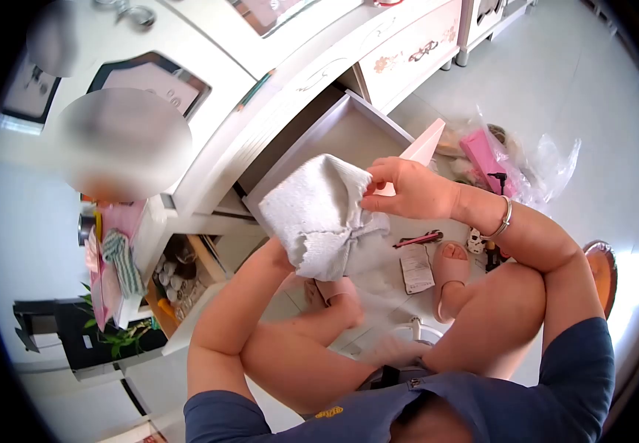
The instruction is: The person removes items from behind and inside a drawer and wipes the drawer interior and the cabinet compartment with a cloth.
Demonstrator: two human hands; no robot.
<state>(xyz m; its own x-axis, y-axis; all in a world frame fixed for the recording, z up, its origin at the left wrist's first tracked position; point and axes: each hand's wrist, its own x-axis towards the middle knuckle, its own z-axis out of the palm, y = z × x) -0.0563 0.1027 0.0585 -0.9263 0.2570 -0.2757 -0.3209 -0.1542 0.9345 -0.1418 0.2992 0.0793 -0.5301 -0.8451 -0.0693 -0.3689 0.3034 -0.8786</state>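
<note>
A light grey-white knitted cloth (pixel 316 210) hangs between my two hands, over the open drawer. The fingers of my right hand (pixel 412 188) pinch its upper right edge. My left hand (pixel 288 258) is mostly hidden behind or inside the cloth at its lower left; only the wrist and a bit of the hand show. A silver bangle (pixel 504 218) circles my right wrist. Behind the cloth, the white drawer (pixel 382 118) is pulled out from the cabinet, its pink front (pixel 424 144) partly visible past my right hand.
Clear plastic bags (pixel 556 166) and a pink box (pixel 482 153) lie on the floor at right. A paper slip (pixel 416 269) and a pink-black tool (pixel 419 238) are near my feet. At left, an open drawer (pixel 205 255) holds small items, beside a striped cloth (pixel 122 262).
</note>
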